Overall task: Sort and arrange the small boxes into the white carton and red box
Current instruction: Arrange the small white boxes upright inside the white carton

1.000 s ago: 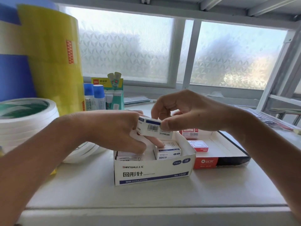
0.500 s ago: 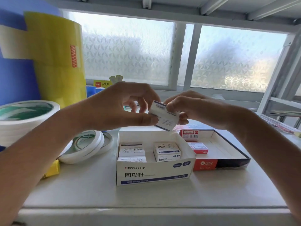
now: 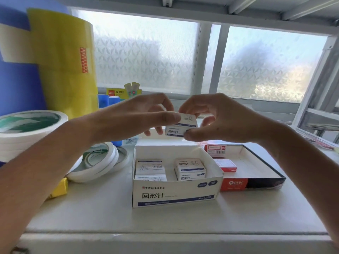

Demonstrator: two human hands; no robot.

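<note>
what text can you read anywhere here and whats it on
"SHANGHUI 上汇", "回形针", "No.1028"(?): front of white carton
"回形针": held small box, between left hand and right hand
"回形针": small box in carton
"deli 固体胶": yellow display card
Red box logo, barcodes, fine print: too blurred

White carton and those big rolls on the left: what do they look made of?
White carton: looks like thin matte printed cardboard, with folded edges. White rolls: probably paper-backed tape, wound in layers. Yellow roll: seemingly glossy translucent plastic tape.
</note>
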